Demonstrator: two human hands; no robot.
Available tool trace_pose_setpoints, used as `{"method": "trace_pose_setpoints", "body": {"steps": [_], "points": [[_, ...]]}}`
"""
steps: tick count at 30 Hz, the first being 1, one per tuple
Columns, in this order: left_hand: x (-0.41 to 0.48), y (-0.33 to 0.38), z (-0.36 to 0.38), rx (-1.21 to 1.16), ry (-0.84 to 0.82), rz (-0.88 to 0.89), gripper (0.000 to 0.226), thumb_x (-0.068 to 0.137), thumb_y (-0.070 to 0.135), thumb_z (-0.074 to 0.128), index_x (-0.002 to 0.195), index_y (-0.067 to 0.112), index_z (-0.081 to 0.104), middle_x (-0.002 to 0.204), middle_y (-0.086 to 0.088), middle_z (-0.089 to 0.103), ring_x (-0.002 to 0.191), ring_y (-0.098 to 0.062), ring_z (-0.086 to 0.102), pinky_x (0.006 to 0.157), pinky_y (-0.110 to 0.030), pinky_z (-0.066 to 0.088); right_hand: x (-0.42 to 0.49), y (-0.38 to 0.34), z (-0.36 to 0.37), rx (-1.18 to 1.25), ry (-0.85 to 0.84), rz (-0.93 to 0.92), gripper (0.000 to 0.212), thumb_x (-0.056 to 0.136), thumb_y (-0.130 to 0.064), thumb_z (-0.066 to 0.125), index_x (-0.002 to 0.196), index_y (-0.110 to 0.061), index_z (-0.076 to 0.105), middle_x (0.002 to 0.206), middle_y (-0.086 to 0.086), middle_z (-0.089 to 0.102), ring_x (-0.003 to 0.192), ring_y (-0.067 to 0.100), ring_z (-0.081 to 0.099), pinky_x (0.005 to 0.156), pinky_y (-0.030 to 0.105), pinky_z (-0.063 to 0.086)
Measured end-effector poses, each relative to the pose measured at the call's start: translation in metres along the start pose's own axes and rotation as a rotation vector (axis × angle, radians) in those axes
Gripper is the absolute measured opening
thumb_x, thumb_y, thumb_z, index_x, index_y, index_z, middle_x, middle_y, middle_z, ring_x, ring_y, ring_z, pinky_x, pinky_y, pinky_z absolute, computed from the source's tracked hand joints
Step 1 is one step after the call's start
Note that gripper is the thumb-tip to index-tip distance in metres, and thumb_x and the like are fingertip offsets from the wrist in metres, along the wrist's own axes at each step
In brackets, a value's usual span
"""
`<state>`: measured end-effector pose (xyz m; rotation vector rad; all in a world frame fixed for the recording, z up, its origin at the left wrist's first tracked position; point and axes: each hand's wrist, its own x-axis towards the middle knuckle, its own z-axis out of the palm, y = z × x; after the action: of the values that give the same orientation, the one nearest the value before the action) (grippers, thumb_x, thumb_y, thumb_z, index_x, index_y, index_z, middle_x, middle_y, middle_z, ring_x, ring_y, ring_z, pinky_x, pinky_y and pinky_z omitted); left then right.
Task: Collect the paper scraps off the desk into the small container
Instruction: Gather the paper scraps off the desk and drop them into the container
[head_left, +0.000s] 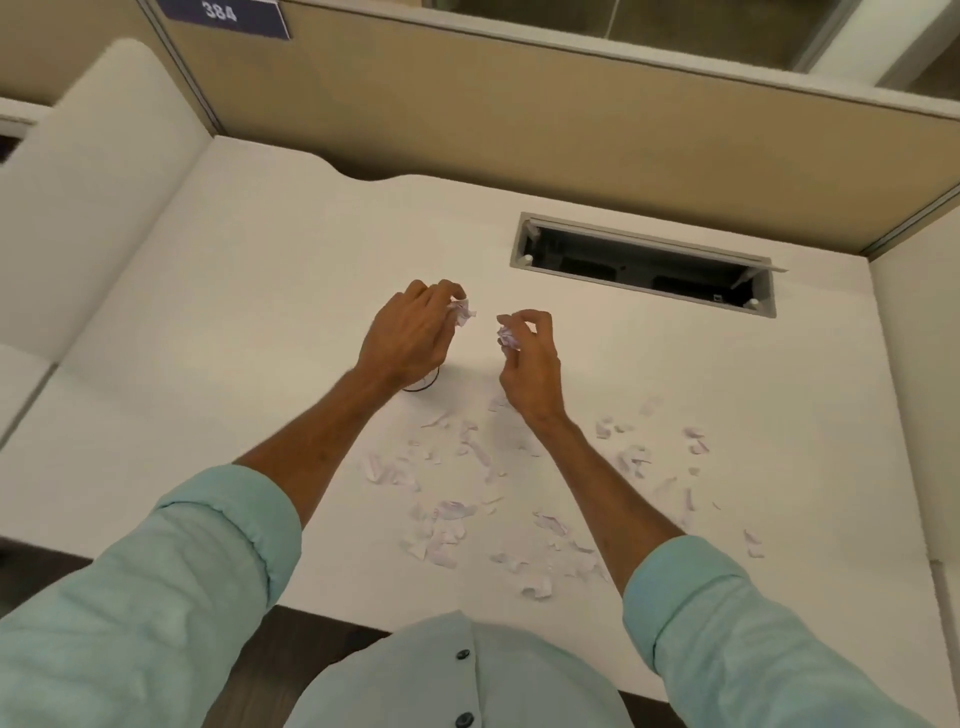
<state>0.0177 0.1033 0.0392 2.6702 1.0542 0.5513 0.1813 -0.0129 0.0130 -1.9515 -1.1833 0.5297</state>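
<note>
White desk (218, 322) clear leftward | left hand (408, 332), right hand (530, 364) each pinch scraps | container (423, 382) probably beneath left

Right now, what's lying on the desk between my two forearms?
In the head view, loose torn white paper scraps lie scattered on the white desk between the left forearm and right forearm.

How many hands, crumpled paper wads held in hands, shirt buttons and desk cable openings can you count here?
Bare hands: 2 (left hand, right hand)
Crumpled white paper wads held: 2 ()
Dark shirt buttons: 2 ()
Rectangular grey-framed cable opening: 1
Total: 7
</note>
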Motion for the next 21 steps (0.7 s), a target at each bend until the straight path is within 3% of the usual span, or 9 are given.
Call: {"method": "trace_pose_setpoints", "body": {"steps": [2,5,8,12,17,21], "points": [[-0.014,-0.024,-0.011,0.008,-0.005,-0.024,0.020,0.110,0.031,0.050,0.126,0.023,0.058,0.111,0.006,0.075,0.106,-0.026,0.061,0.080,-0.041,0.052,-0.001,-0.005,0.010,0.023,0.007,-0.031,0.034,0.101,0.003,0.063,0.133,-0.009,0.068,0.139,0.009,0.053,0.113,0.022,0.071,0.096,0.020,0.058],[-0.034,-0.054,-0.023,0.028,-0.061,-0.016,0.017,0.109,0.035,0.050,0.122,0.026,0.056,0.108,0.007,0.074,0.109,-0.024,0.060,0.082,-0.035,0.046,-0.004,-0.015,0.024,0.043,0.002,-0.035,0.030,0.106,-0.015,0.063,0.135,-0.017,0.069,0.133,0.001,0.059,0.104,0.014,0.071,0.090,0.038,0.062],[-0.047,-0.071,-0.029,0.057,-0.115,0.007,0.015,0.110,0.034,0.050,0.120,0.026,0.057,0.106,0.006,0.075,0.111,-0.025,0.061,0.086,-0.038,0.048,-0.005,-0.028,0.033,-0.035,0.009,-0.029,0.030,0.103,-0.041,0.065,0.132,-0.034,0.064,0.127,-0.015,0.063,0.087,0.004,0.072,0.076,0.033,0.059],[-0.049,-0.075,-0.029,0.157,-0.196,0.128,0.020,0.113,0.035,0.050,0.126,0.026,0.063,0.110,0.002,0.074,0.116,-0.027,0.062,0.091,-0.041,0.049,-0.003,-0.040,0.040,-0.017,0.054,-0.013,0.031,0.097,-0.057,0.064,0.121,-0.040,0.057,0.113,-0.021,0.069,0.082,0.000,0.071,0.073,0.029,0.056],[-0.044,-0.079,-0.025,0.250,-0.277,0.226,0.029,0.111,0.036,0.051,0.127,0.026,0.073,0.135,0.001,0.071,0.135,-0.028,0.057,0.106,-0.045,0.046,0.004,-0.044,0.048,-0.022,0.065,-0.065,0.032,0.096,-0.057,0.067,0.119,-0.038,0.056,0.111,-0.020,0.071,0.099,0.003,0.067,0.085,0.039,0.058],[-0.043,-0.082,-0.020,0.178,-0.253,0.232,0.028,0.107,0.036,0.054,0.116,0.025,0.079,0.147,0.001,0.062,0.138,-0.025,0.055,0.112,-0.045,0.043,0.012,-0.047,0.054,0.047,0.053,-0.083,0.029,0.098,-0.041,0.068,0.123,-0.036,0.055,0.116,-0.021,0.069,0.103,0.007,0.065,0.093,0.040,0.056]]}}
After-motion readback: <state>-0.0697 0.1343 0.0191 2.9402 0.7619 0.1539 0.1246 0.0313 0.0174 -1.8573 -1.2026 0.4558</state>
